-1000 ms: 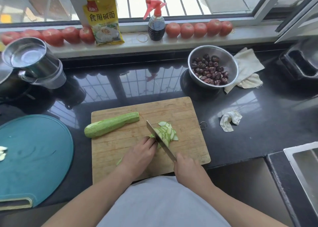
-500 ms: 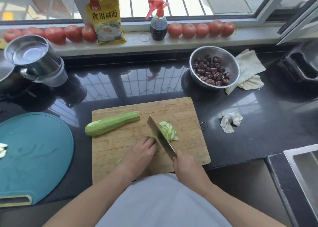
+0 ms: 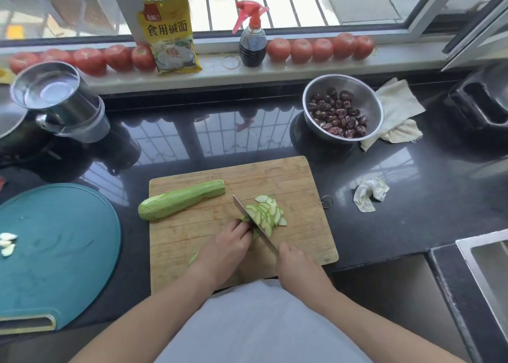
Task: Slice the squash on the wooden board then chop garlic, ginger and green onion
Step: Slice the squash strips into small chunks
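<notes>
the squash piece (image 3: 248,219) you were slicing sat mid wooden board (image 3: 302,181), pinned under your left hand (image 3: 224,248), its fingers curled down on it, likely to keep knuckles ahead of the blade. your right hand (image 3: 295,265) gripped the knife (image 3: 254,224), fingers wrapped round the handle, slices (image 3: 268,214) fanning off to its right. the other squash half (image 3: 180,200) waited beside, garlic (image 3: 7,243) on the teal board (image 3: 68,252). the yellow packet (image 3: 169,32) on the sill read 食用碱面.
</notes>
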### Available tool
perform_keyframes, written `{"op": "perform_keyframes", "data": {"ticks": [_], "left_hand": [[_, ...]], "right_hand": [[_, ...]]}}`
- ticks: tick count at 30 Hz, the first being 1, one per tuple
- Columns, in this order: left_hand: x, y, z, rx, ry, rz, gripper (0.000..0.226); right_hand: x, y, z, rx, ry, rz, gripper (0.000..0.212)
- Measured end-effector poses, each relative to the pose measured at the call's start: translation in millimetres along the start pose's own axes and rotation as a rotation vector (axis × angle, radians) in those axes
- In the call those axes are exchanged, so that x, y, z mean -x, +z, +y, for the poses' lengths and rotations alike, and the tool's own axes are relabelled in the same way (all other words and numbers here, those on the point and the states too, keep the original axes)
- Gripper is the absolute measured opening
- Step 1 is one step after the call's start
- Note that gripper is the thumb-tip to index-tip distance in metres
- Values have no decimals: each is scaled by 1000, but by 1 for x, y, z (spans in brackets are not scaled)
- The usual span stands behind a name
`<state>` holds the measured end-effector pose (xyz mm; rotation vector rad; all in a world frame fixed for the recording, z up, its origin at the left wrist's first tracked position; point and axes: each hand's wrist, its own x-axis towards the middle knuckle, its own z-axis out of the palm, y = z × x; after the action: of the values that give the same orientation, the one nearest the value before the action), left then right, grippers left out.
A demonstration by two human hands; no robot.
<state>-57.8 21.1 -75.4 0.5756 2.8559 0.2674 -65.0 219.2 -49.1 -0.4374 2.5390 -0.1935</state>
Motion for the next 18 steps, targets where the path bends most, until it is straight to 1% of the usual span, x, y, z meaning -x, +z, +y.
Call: {"op": "perform_keyframes", "data": {"ticks": [3,5,7,9,13,18], "left_hand": [[1,2,-1,-48,46,4,46],[1,3,-2,-28,51,30,45],[2,3,-2,-10,42,26,42],[3,3,-4,12,19,28,39],[2,7,-4,48,8,33,35],[1,7,-4,63,16,76,38]], "right_hand": [[-15,1,-9,-40,34,21,13],[-20,-1,-10,-109,44,53,8],[-16,-3,-6,-202,41,66,12],[-6,-6,-1,-245,40,53,14],[12,-7,6,-169,14,19,11],[16,-10,3,-129,35,1,8]]}}
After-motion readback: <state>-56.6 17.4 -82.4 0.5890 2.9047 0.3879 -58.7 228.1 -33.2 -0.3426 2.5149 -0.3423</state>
